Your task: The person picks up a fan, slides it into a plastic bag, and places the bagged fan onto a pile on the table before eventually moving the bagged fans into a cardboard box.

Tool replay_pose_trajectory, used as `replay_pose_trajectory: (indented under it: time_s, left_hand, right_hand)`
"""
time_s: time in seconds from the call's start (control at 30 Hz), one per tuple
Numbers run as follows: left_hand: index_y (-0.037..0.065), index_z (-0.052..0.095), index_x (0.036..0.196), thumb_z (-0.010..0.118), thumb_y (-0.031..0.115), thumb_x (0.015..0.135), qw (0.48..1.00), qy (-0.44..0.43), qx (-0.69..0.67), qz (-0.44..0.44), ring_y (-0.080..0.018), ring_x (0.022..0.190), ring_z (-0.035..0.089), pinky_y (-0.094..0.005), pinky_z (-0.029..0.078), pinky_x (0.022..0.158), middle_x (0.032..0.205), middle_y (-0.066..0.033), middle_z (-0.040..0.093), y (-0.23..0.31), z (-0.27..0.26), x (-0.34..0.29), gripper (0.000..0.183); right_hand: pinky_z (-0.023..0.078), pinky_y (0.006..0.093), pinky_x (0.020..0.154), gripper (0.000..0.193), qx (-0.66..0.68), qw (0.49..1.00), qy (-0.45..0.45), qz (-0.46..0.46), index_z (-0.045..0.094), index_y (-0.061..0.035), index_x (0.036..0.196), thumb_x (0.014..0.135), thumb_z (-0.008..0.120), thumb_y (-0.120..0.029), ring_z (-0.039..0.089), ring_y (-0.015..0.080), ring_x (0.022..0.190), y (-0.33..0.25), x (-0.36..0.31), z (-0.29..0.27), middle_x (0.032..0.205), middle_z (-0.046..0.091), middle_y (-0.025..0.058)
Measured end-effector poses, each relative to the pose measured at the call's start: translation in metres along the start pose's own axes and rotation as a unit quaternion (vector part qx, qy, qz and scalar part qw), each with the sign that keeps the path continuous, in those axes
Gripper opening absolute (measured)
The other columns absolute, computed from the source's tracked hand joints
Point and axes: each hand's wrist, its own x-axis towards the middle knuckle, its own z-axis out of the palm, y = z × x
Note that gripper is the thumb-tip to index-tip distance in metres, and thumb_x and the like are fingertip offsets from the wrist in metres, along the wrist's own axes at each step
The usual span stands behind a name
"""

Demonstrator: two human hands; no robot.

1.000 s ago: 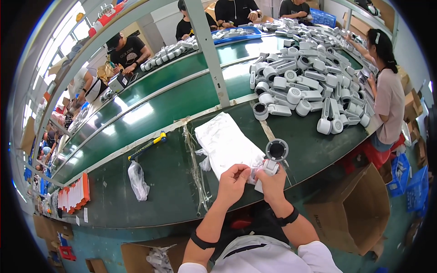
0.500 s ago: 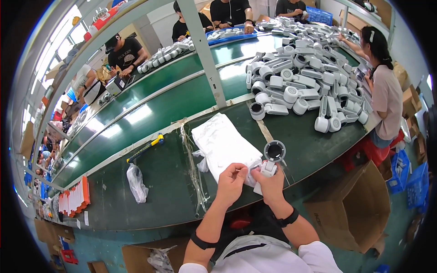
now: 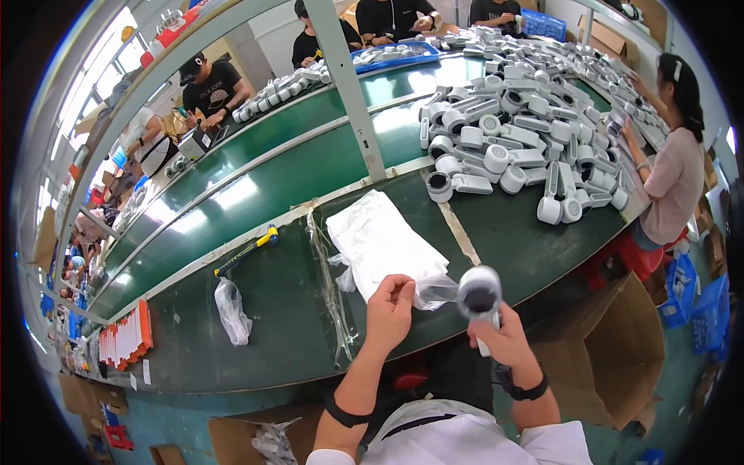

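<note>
The dark green worktable (image 3: 271,318) curved across the workshop under my head camera, a pale metal post (image 3: 353,93) rising from its far edge. I had the grey-and-white handheld device (image 3: 480,296) over the near edge of the table, its round head uppermost and its handle pointing down into the right hand (image 3: 505,339), whose fingers were curled around it. Just left of it, the left hand (image 3: 389,314) had thumb and forefinger pressed together, pinching a clear plastic bag (image 3: 435,293) whose free end reached toward the device's head; I could not tell whether the two touched. Behind that hand lay a white stack (image 3: 380,236) of thin, flat pieces. Farther left I saw a yellow-and-dark hammer (image 3: 248,249) with a crumpled bag (image 3: 232,311) just below it. A large heap of similar devices (image 3: 527,139) filled the far right, where a co-worker in pink (image 3: 673,182) stretched an arm toward it. Below gaped a cardboard box (image 3: 620,349).
</note>
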Motion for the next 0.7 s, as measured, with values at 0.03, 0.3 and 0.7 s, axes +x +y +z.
replay_pose_trajectory:
  time_s: [0.03, 0.3, 0.7]
  left_hand:
    - [0.000, 0.061, 0.098, 0.061, 0.015, 0.096, 1.000, -0.007, -0.003, -0.002, -0.0060, 0.072, 0.053, -0.0215, 0.044, 0.066, 0.082, 0.0007, 0.061, 0.003, 0.005, -0.001, 0.015]
    - [0.001, 0.062, 0.095, 0.060, 0.008, 0.094, 0.991, -0.061, 0.096, 0.077, -0.0075, 0.071, 0.053, -0.0220, 0.043, 0.065, 0.077, -0.0005, 0.059, 0.008, -0.002, 0.003, 0.008]
    - [0.000, 0.060, 0.094, 0.061, 0.003, 0.090, 0.953, -0.120, 0.197, 0.196, -0.0213, 0.073, 0.058, -0.0294, 0.047, 0.068, 0.083, -0.0108, 0.061, 0.018, -0.009, -0.001, 0.005]
  right_hand:
    - [0.051, 0.0266, 0.058, 0.030, -0.002, 1.000, 0.008, 0.001, 0.054, -0.0006, 0.110, 0.084, 0.067, -0.009, 0.061, 0.0127, 0.062, -0.012, -0.008, -0.003, 0.079, 0.063, 0.0051]
    - [0.053, 0.0285, 0.055, 0.101, -0.196, 0.947, -0.189, 0.169, -0.012, -0.0064, 0.152, 0.087, 0.065, -0.018, 0.061, 0.0147, 0.057, -0.032, 0.020, 0.005, 0.076, 0.064, 0.0074]
    - [0.049, 0.0275, 0.047, 0.071, -0.167, 0.973, -0.083, 0.133, 0.025, -0.0096, 0.148, 0.090, 0.065, -0.021, 0.058, 0.0136, 0.053, -0.008, 0.044, 0.022, 0.077, 0.061, 0.0072]
